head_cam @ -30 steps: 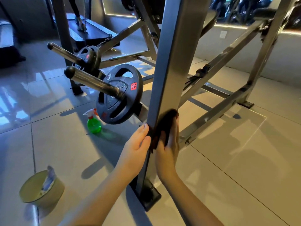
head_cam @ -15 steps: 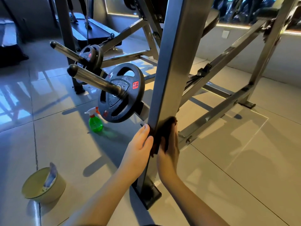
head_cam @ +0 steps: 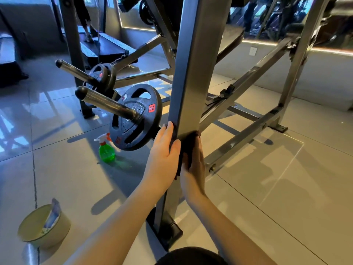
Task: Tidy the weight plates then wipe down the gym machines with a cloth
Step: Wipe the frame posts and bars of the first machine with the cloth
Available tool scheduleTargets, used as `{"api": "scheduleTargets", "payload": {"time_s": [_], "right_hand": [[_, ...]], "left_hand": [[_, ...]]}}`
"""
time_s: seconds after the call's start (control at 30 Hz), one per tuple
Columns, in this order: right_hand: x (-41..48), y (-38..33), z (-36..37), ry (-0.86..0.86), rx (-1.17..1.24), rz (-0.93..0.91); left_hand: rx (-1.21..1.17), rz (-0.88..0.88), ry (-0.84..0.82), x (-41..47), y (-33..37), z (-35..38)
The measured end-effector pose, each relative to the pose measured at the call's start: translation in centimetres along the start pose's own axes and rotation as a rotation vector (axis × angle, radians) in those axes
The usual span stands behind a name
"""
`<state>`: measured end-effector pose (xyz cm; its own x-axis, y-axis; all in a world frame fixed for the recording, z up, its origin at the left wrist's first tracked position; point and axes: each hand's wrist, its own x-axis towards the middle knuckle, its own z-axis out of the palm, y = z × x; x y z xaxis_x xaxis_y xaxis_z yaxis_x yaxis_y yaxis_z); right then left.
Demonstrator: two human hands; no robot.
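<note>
I saw my right hand point(head_cam: 193, 165) flat, pressing the dark cloth point(head_cam: 188, 145) against the machine's upright post point(head_cam: 191, 73); my left hand point(head_cam: 164, 155) curled round the post's edge. The nearby weight plate point(head_cam: 133, 129) bore a red label point(head_cam: 152, 108) reading "10 kg".

Three weight plates point(head_cam: 136, 117), two pegs point(head_cam: 107, 103), one spray bottle point(head_cam: 106, 152), one bowl point(head_cam: 63, 229), one dark cloth point(head_cam: 188, 148) and two hands point(head_cam: 164, 152).
</note>
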<state>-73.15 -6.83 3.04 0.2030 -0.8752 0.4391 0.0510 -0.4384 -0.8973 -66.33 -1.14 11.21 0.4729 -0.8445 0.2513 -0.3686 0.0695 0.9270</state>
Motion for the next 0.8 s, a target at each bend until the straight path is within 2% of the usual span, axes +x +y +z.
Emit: {"api": "scheduleTargets", "payload": {"time_s": [0.07,0.13,0.23,0.37,0.47,0.57,0.6,0.73,0.8], "right_hand": [[2.1,-1.9,-0.2,0.045,0.037,-0.061],[4.3,-3.6,-0.5,0.097,-0.09,-0.135],[4.9,-4.1,-1.1,0.039,-0.233,-0.188],[3.7,-2.7,-1.8,-0.055,-0.206,-0.188],[5.7,-4.3,-1.6,0.048,-0.197,-0.245],[8.9,-6.5,-1.4,0.162,-0.231,-0.398],[9.5,-6.4,-1.3,0.172,-0.232,-0.431],[7.5,-4.7,-0.9,0.116,-0.137,-0.359],[6.8,-3.6,-1.1,0.085,-0.134,-0.4]], "left_hand": [[0.03,0.022,0.013,0.4,0.6,0.1],[0.05,0.037,0.03,0.8,1.6,0.0],[0.097,0.075,0.042,1.3,3.0,0.0],[0.106,0.079,0.053,2.2,4.5,0.1],[0.125,0.136,0.073,2.6,4.5,0.2],[0.223,0.241,0.105,3.0,4.0,-0.2],[0.266,0.274,0.124,3.3,3.6,-0.2],[0.375,0.35,0.217,3.7,2.6,0.0],[0.391,0.377,0.254,3.5,2.5,0.3]]}}
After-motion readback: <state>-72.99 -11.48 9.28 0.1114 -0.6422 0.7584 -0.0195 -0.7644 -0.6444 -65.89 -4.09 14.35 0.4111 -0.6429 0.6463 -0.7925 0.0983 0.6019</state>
